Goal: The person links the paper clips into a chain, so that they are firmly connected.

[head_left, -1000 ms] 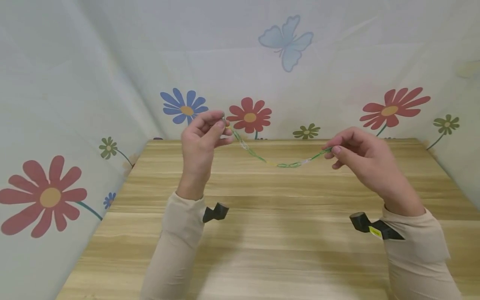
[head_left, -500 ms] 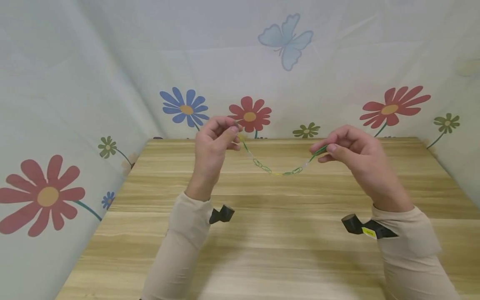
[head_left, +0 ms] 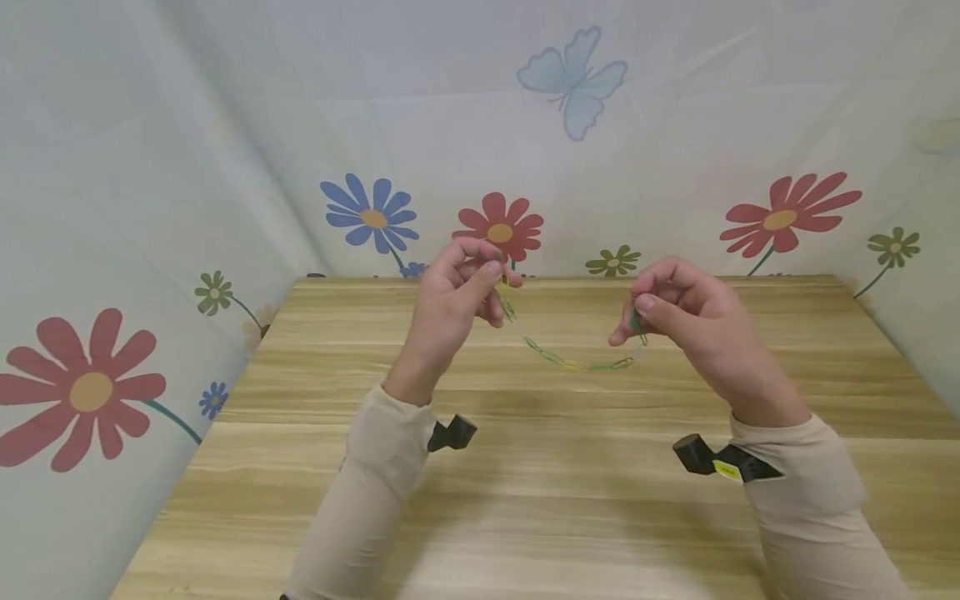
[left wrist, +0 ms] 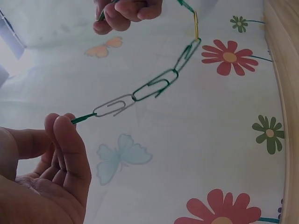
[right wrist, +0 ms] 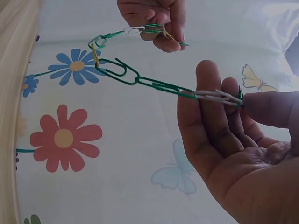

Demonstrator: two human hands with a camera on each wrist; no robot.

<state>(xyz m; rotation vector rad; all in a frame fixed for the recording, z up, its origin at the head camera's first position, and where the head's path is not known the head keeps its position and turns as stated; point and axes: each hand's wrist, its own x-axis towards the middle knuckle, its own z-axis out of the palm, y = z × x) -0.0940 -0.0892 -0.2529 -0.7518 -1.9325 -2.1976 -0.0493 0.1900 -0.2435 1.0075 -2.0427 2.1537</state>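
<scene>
A chain of linked paper clips (head_left: 573, 365), green, yellow and white, sags in a curve between my two hands above the table. My left hand (head_left: 450, 292) pinches one end between thumb and fingertip; in the left wrist view a green clip (left wrist: 84, 118) sticks out from that pinch, followed by a pale one. At the other end, my right hand (head_left: 693, 317) pinches a green clip (head_left: 636, 321) between thumb and forefinger. The right wrist view has a white clip (right wrist: 217, 97) lying across the right fingers, and a yellow clip (right wrist: 96, 56) near the bend.
Beneath the hands lies a wood-grain table (head_left: 570, 517). A pale backdrop (head_left: 420, 100) printed with flowers and a butterfly rises behind its far edge and along the sides. Black wrist devices (head_left: 453, 432) are worn at both beige sleeves (head_left: 802, 492).
Both hands have come closer together, the left moving right and slightly down, the right shifting a little left. The chain hangs lower and more deeply curved than before.
</scene>
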